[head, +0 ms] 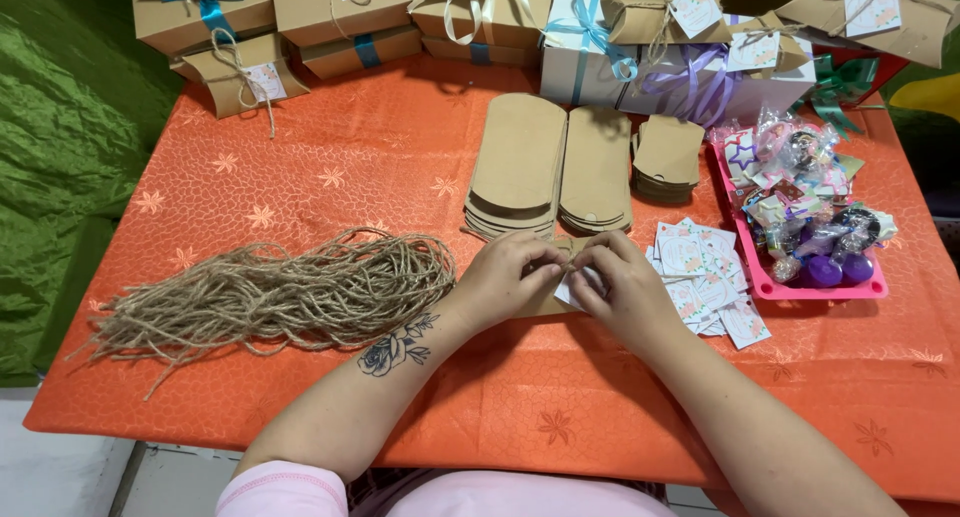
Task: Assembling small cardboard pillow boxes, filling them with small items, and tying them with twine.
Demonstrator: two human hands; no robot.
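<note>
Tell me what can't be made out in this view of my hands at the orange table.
- Head view: the brown box under both hands, mostly covered by the left hand and right hand.
- What the fingertips pinch: too small to tell.
- Top-row gift boxes: cut off by the upper edge.
- Pink tray contents: jumbled, too small.

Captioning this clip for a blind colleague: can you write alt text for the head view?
Both hands, the left hand and right hand, meet over a flat kraft box blank on an orange tablecloth. A twine bundle lies to the left; stacked blanks, paper tags and a pink tray sit beyond.
</note>
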